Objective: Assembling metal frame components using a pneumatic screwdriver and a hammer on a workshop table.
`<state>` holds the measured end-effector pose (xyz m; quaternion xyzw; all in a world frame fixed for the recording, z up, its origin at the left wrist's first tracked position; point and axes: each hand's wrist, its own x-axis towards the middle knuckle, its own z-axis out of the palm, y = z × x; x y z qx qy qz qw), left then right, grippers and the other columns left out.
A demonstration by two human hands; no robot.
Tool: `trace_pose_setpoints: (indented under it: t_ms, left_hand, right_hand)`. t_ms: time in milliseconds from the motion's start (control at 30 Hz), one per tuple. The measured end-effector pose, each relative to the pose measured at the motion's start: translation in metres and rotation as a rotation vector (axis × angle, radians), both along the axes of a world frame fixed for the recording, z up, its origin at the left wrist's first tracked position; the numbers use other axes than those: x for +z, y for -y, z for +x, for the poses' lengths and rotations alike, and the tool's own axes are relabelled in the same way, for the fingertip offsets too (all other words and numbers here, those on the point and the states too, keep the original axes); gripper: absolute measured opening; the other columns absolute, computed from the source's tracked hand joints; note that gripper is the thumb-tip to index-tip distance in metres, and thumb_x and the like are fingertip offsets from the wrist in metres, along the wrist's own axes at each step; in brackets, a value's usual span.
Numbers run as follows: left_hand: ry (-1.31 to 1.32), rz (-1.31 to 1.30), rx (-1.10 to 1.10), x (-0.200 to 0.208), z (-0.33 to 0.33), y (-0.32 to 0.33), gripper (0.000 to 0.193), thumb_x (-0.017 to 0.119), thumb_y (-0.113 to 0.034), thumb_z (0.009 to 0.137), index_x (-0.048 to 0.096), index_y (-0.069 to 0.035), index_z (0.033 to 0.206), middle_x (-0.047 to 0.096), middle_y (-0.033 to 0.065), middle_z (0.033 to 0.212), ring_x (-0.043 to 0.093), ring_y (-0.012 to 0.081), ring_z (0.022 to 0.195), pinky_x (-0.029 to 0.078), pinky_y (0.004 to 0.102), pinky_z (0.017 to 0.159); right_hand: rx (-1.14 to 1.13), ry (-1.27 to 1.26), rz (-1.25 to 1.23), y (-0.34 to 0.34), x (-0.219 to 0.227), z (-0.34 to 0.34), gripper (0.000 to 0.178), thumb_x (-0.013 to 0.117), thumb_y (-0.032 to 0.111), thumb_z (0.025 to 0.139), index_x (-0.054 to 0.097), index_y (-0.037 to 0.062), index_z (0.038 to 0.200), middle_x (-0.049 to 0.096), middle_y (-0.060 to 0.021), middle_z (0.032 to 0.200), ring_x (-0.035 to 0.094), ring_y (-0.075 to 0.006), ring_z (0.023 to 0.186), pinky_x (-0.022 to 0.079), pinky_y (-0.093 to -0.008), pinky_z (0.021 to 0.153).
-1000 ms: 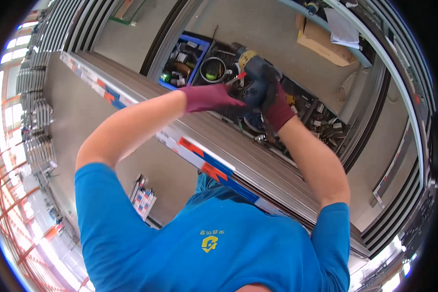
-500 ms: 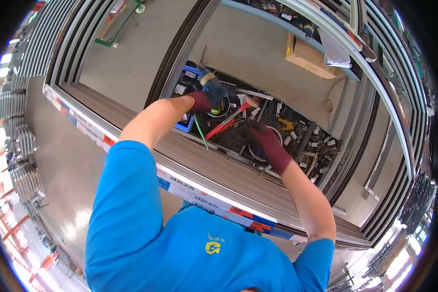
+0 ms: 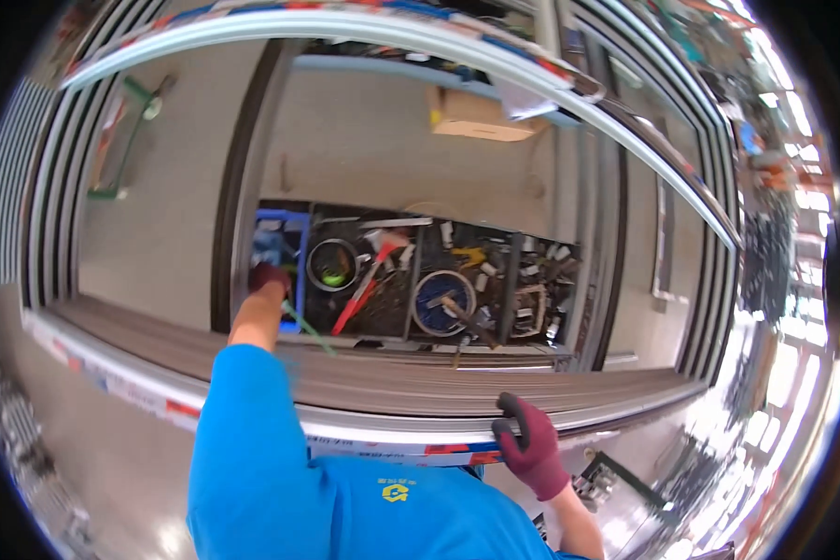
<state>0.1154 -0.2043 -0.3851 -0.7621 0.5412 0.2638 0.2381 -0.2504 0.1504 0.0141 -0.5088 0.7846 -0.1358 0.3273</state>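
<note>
My left hand, in a dark red glove, reaches down into a blue crate at the left end of a tool tray. Only the back of the glove shows, so what is in it stays hidden. A thin green strap runs down from near that hand. My right hand, also gloved, curls its fingers over the near edge of a long brown-grey metal profile that lies across in front of me.
The tray holds a round tin, a red-handled tool, a blue coil and several small parts. A cardboard box sits on a far shelf. More long profiles arch overhead and at the left.
My left hand has gone deeper into the blue crate. My right hand has left the tool tray and come back to grip the near edge of the profile. The view has tilted down.
</note>
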Motion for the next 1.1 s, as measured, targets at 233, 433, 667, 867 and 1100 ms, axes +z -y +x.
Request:
trace_pose_setpoints:
  t_ms: [233,433,667,867,1100]
  left_hand:
    - [-0.104,-0.015,0.145,-0.018,-0.032,0.003,0.04,0.084,-0.016,0.079,0.076,-0.001,0.115,0.073,0.0219,0.124,0.072,0.0355,0.115,0.063,0.0502,0.088]
    - [0.06,0.133,-0.177,-0.099,0.062,0.014,0.042,0.089,-0.02,0.075,0.077,-0.004,0.112,0.074,0.0213,0.122,0.073,0.0334,0.115,0.059,0.0452,0.097]
    - [-0.009,-0.065,-0.035,-0.021,-0.036,0.011,0.051,0.077,-0.051,0.081,0.077,-0.006,0.105,0.075,0.016,0.12,0.074,0.031,0.112,0.059,0.0463,0.095]
    - [0.048,0.2,-0.409,0.017,-0.071,0.007,0.064,0.078,-0.047,0.077,0.067,-0.009,0.126,0.064,0.0169,0.14,0.063,0.0336,0.129,0.052,0.0479,0.105]
    - [-0.754,-0.624,-1.163,0.136,-0.23,-0.017,0.068,0.075,-0.035,0.086,0.053,-0.008,0.145,0.062,0.0183,0.125,0.062,0.0384,0.118,0.05,0.0487,0.099]
  right_hand:
    - [-0.074,-0.133,-0.153,-0.018,-0.003,0.007,0.045,0.08,0.021,0.084,0.067,0.0046,0.125,0.075,-0.0138,0.108,0.073,-0.0334,0.096,0.057,-0.0424,0.084]
    - [-0.031,-0.013,-0.16,-0.003,-0.006,0.008,0.042,0.08,0.015,0.08,0.069,0.0037,0.119,0.075,-0.0151,0.102,0.073,-0.0341,0.091,0.057,-0.043,0.081]
    - [-0.056,-0.076,-0.187,-0.004,-0.01,0.008,0.04,0.082,0.016,0.08,0.071,0.0029,0.116,0.075,-0.0168,0.102,0.073,-0.0362,0.091,0.057,-0.0423,0.079]
    - [-0.036,-0.092,-0.156,-0.007,-0.007,0.001,0.039,0.079,0.014,0.079,0.07,0.0019,0.114,0.074,-0.016,0.098,0.072,-0.0349,0.087,0.057,-0.0418,0.076]
    - [-0.059,-0.105,-0.279,-0.02,-0.007,-0.002,0.048,0.087,0.023,0.075,0.07,0.0044,0.116,0.075,-0.0135,0.098,0.073,-0.0334,0.085,0.057,-0.0417,0.073]
